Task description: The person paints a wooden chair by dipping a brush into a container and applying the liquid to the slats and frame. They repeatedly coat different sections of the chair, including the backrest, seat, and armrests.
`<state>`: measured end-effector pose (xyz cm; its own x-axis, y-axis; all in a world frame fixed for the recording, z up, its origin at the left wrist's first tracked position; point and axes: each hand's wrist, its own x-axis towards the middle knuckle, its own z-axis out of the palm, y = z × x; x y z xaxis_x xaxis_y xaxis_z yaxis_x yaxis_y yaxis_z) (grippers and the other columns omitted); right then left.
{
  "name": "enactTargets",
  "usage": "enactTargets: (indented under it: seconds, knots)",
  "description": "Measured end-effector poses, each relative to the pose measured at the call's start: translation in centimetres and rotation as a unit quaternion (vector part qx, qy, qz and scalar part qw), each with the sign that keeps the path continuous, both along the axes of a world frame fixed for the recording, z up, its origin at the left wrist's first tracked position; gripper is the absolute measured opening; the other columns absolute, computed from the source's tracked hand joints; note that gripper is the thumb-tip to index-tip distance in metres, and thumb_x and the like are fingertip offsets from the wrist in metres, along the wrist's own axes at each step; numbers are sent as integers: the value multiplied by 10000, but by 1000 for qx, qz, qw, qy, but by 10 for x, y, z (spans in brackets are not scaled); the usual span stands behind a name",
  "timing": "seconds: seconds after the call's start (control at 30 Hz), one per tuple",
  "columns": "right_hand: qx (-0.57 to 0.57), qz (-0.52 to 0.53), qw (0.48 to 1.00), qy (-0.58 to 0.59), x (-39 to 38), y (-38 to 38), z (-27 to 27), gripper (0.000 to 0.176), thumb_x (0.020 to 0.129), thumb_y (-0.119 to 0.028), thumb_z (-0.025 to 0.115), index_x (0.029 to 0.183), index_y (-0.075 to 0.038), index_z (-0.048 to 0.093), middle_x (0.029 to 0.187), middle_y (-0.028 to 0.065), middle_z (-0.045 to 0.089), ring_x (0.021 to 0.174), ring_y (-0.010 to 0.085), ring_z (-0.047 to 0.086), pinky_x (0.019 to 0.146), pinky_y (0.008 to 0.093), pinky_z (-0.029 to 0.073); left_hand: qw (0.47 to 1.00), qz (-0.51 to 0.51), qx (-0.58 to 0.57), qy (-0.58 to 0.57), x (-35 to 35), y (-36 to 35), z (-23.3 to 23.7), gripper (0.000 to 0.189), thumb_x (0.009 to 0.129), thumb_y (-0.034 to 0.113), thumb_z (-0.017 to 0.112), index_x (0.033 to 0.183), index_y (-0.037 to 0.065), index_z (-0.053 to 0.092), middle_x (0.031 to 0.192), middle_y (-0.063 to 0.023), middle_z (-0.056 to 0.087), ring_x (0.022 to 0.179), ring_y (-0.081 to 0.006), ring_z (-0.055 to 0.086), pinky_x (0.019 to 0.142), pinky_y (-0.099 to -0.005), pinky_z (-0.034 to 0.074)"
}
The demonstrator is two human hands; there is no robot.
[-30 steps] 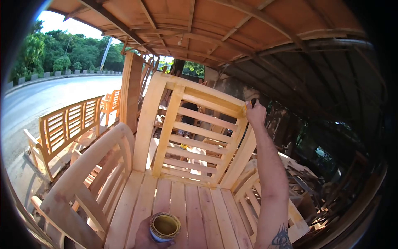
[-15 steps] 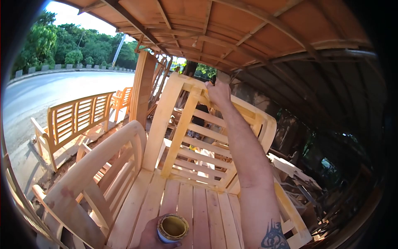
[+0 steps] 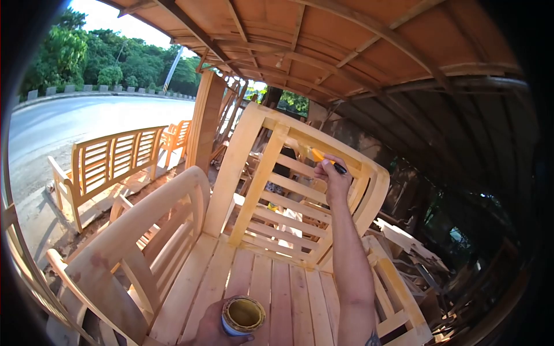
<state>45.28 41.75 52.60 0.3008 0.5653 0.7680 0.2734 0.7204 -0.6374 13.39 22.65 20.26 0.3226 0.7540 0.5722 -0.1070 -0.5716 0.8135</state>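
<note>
My right hand (image 3: 334, 179) is closed round a paintbrush (image 3: 318, 154) with a yellow and black handle. The brush points up and left, at the upper part of a slatted wooden frame (image 3: 262, 173); its bristle tip is hard to make out. Some rails of that frame look yellower than the pale wood around them. Low in the view, my left hand (image 3: 212, 326) grips an open can (image 3: 243, 315) with a yellowish liquid inside and a stained rim. The can is above the plank seat (image 3: 281, 288).
A curved wooden armrest (image 3: 138, 225) rises at my left, another armrest (image 3: 398, 288) at my right. Beyond stand a slatted bench (image 3: 115, 158) and an orange chair (image 3: 176, 138) by the road. Timber pieces (image 3: 410, 245) lie at the right under the roof.
My right hand has come down and to the right from the frame's top rail, with the brush now plainly visible. The can stays in my left hand. The view has shifted slightly.
</note>
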Motion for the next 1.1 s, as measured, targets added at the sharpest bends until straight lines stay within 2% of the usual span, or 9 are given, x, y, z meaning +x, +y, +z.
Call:
enactTargets:
  seconds: [0.13, 0.27, 0.4, 0.5, 0.6, 0.8, 0.83, 0.97, 1.1]
  knots:
    - [-35, 49, 996, 68, 4, 19, -23, 269, 963, -152, 673, 1185, 1, 666, 913, 133, 709, 756, 202, 715, 713, 322, 628, 1000, 0, 0, 3, -1, -2, 0, 919, 667, 153, 950, 1397, -16, 418, 1307, -151, 613, 1220, -247, 605, 1051, -396, 496]
    - [-42, 53, 995, 69, -4, 53, -37, 287, 974, -142, 653, 1220, 8, 658, 963, 144, 712, 822, 209, 723, 741, 320, 631, 1000, 1, 1, 5, -2, -3, 1, 921, 667, 153, 951, 1397, -16, 415, 1309, -152, 612, 1222, -247, 605, 1052, -396, 496]
    - [-7, 38, 993, 108, -3, 61, -46, 278, 980, -118, 639, 1227, 9, 657, 1027, 149, 717, 871, 211, 723, 795, 319, 621, 1000, 0, 1, 7, -1, -3, 2, 924, 666, 153, 952, 1397, -17, 413, 1310, -152, 612, 1223, -247, 604, 1053, -397, 495]
    - [65, 20, 987, 144, 3, 49, -69, 273, 979, -112, 638, 1222, 10, 665, 1045, 158, 720, 880, 211, 723, 805, 311, 609, 1000, 0, 1, 8, -2, -2, 3, 925, 666, 153, 952, 1398, -17, 411, 1311, -153, 611, 1224, -247, 604, 1053, -397, 494]
    - [59, -34, 994, 80, 1, 43, -83, 234, 969, -101, 652, 1179, -11, 704, 996, 124, 733, 877, 167, 715, 791, 274, 585, 1000, 1, 2, 8, -2, -1, 3, 927, 666, 153, 953, 1398, -18, 410, 1312, -153, 610, 1225, -248, 603, 1054, -397, 494]
    - [14, -123, 992, -28, -6, 72, -57, 217, 960, -102, 664, 1163, -82, 740, 912, 78, 734, 828, 110, 671, 770, 242, 535, 1000, -3, -1, 8, 0, 2, 4, 931, 666, 153, 953, 1399, -19, 406, 1314, -154, 609, 1226, -248, 602, 1055, -398, 493]
    - [18, -101, 994, 34, -13, 63, -54, 221, 971, -106, 659, 1177, -58, 723, 920, 83, 737, 819, 115, 664, 778, 249, 542, 1000, -4, -1, 6, 0, 2, 4, 931, 666, 153, 954, 1399, -19, 406, 1314, -155, 609, 1227, -248, 602, 1056, -398, 493]
    - [120, -105, 983, 87, -3, 43, -81, 237, 992, -120, 650, 1201, -15, 687, 962, 93, 737, 858, 130, 687, 800, 262, 554, 1000, -3, 0, 5, 0, 3, 3, 934, 665, 154, 954, 1399, -20, 404, 1316, -155, 608, 1228, -248, 601, 1056, -398, 492]
    - [95, -135, 985, 52, 9, 34, -97, 220, 988, -107, 652, 1186, -20, 689, 957, 89, 735, 858, 130, 695, 799, 257, 554, 1000, -4, -1, 3, 1, 3, 3, 936, 665, 154, 955, 1399, -21, 401, 1317, -156, 607, 1229, -248, 601, 1057, -399, 492]
